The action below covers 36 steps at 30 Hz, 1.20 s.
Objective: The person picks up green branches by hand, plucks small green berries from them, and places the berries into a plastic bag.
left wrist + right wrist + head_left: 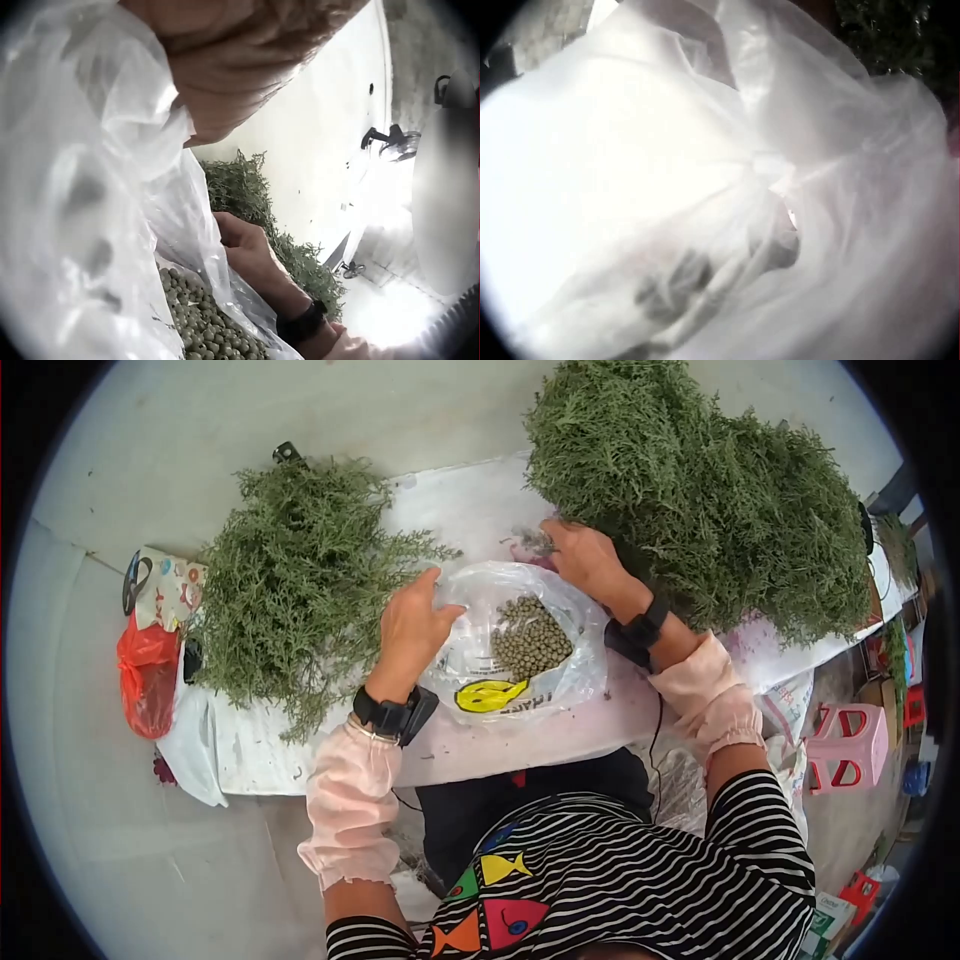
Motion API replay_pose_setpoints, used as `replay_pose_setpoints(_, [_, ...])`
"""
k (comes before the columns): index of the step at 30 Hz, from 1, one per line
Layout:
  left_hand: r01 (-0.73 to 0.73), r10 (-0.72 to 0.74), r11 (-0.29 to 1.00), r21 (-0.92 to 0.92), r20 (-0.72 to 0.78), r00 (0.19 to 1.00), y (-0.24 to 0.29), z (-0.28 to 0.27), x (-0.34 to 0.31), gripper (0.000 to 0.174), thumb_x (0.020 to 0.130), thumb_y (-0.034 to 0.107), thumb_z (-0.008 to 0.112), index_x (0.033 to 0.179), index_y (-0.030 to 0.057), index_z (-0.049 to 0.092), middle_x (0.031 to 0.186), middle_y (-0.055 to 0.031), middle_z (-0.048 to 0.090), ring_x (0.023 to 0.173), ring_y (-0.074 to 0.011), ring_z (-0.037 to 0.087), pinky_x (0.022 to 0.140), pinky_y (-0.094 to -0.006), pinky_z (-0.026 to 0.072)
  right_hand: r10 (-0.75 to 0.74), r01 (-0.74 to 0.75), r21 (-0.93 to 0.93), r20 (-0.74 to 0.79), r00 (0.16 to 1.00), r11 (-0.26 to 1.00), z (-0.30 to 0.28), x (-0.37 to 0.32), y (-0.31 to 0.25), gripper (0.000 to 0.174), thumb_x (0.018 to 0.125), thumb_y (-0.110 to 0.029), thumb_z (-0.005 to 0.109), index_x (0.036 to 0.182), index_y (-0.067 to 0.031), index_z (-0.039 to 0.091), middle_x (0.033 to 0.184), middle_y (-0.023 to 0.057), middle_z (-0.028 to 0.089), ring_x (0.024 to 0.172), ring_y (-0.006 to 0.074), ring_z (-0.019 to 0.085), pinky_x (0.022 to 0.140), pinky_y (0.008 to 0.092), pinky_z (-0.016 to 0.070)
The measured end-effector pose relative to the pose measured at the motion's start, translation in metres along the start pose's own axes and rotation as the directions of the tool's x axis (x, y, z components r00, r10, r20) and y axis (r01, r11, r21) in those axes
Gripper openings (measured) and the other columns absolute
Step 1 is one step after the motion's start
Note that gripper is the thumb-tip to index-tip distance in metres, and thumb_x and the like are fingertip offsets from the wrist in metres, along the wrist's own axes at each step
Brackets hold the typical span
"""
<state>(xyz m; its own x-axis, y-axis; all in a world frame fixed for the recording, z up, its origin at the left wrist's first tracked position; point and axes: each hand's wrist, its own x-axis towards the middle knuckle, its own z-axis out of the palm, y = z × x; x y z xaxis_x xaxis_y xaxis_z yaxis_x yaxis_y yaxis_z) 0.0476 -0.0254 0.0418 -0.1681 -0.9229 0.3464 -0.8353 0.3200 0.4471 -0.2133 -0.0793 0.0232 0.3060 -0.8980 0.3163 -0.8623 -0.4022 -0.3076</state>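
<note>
A clear plastic bag (465,650) with printing and a yellow patch lies spread on the table in front of me. Inside it is a heap of small greenish-brown round beads or berries (530,638). My left hand (410,632) is at the bag's left side, thumb and forefinger spread apart. Across the bag, my right hand (592,565) has its fingers curled at the far right rim, and the left wrist view shows the bag's edge overlapping them. A small greyish clump (530,544) lies by those fingertips. Blurred plastic fills most of the right wrist view.
Feathery green branches (300,580) are piled on the left of the white table (455,490), and a larger pile (700,500) stands on the right. A red bag (147,680) hangs off the left end. A pink stool (850,745) is on the floor at right.
</note>
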Motion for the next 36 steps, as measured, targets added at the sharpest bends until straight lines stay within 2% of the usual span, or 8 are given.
replay_pose_setpoints(7, [0.219,-0.301,0.9,-0.378,-0.174,0.937,-0.029,-0.012,0.015,0.025,0.066,0.011,0.07,0.088,-0.0005,0.066,0.06,-0.0048,0.058,0.053,-0.0076,0.049,0.052,-0.024,0.041,-0.072,0.156,0.213,-0.358,0.931,0.965,-0.028,-0.002,-0.013,0.028,0.076,-0.005,0.058,0.105,-0.0033,0.057,0.086,0.0099,0.061,0.079,0.0233,0.06,0.07,0.0301,0.048])
replay_pose_setpoints(13, [0.218,-0.242,0.95,-0.225,-0.087,0.966,-0.04,-0.028,0.024,0.026,0.069,0.011,0.069,0.093,0.0011,0.065,0.066,-0.0061,0.061,0.056,-0.0121,0.053,0.055,-0.0259,0.0432,0.106,0.189,0.517,-0.488,0.866,0.835,-0.063,0.001,-0.021,0.023,0.086,-0.002,0.052,0.108,-0.0021,0.056,0.084,0.0037,0.06,0.075,0.0136,0.058,0.066,0.0232,0.0464])
replay_pose_setpoints(16, [0.155,-0.159,0.982,-0.11,-0.03,0.987,-0.034,-0.027,0.018,0.03,0.069,0.014,0.069,0.097,0.0039,0.064,0.074,-0.0123,0.063,0.06,-0.0191,0.059,0.058,-0.0306,0.0461,0.285,0.268,0.868,-0.405,0.869,0.418,-0.056,0.007,-0.001,0.02,0.088,-0.001,0.049,0.107,-0.0007,0.055,0.088,0.0039,0.061,0.077,0.0129,0.058,0.067,0.0239,0.0475])
replay_pose_setpoints(20, [-0.193,0.292,0.938,0.287,-0.357,0.887,0.01,-0.05,0.011,0.033,0.07,0.01,0.07,0.1,0.0019,0.062,0.084,-0.011,0.064,0.065,-0.0169,0.06,0.055,-0.0294,0.0448,0.398,0.209,0.978,-0.201,0.895,0.025,-0.063,-0.001,0.0,0.019,0.086,-0.002,0.052,0.105,-0.0006,0.055,0.088,0.0059,0.061,0.077,0.012,0.058,0.069,0.0244,0.048])
replay_pose_setpoints(23, [-0.223,0.141,0.917,-0.331,-0.254,0.957,0.036,-0.053,0.003,0.034,0.074,0.006,0.068,0.106,0.0016,0.06,0.094,-0.0094,0.063,0.069,-0.017,0.061,0.053,-0.0267,0.0449,0.329,0.02,0.989,0.03,0.944,-0.148,-0.076,-0.011,-0.035,0.017,0.086,-0.002,0.052,0.103,-0.0015,0.056,0.088,0.0058,0.061,0.075,0.0112,0.058,0.068,0.0238,0.048])
replay_pose_setpoints(24, [-0.234,0.148,0.917,-0.324,-0.268,0.952,0.042,-0.049,0.002,0.034,0.074,0.006,0.068,0.106,0.0016,0.06,0.094,-0.0094,0.063,0.069,-0.017,0.061,0.053,-0.0267,0.0449,0.27,-0.021,0.992,0.053,0.961,-0.121,-0.066,-0.013,-0.044,0.017,0.085,-0.002,0.053,0.102,-0.0017,0.056,0.087,0.0054,0.061,0.074,0.011,0.058,0.067,0.0233,0.0476])
replay_pose_setpoints(26, [0.258,-0.127,0.42,-0.87,0.226,0.966,0.052,-0.036,0.003,0.028,0.081,0.007,0.062,0.108,0.0012,0.06,0.094,-0.0098,0.064,0.069,-0.0133,0.06,0.055,-0.024,0.0473,0.227,-0.071,0.997,0.075,0.971,-0.027,-0.03,-0.015,-0.057,0.016,0.085,-0.002,0.054,0.101,-0.002,0.057,0.087,0.0037,0.061,0.074,0.01,0.057,0.067,0.0222,0.0464])
replay_pose_setpoints(36, [0.425,-0.201,0.006,-0.905,0.416,0.887,0.035,0.014,0.001,0.028,0.083,0.013,0.063,0.107,-0.001,0.058,0.085,-0.0094,0.064,0.063,-0.0121,0.06,0.05,-0.021,0.0456,0.253,-0.031,0.976,-0.025,0.967,0.216,0.012,-0.029,-0.073,0.011,0.085,-0.001,0.053,0.095,-0.0009,0.057,0.084,-0.0026,0.058,0.075,0.0037,0.051,0.067,0.0186,0.0426])
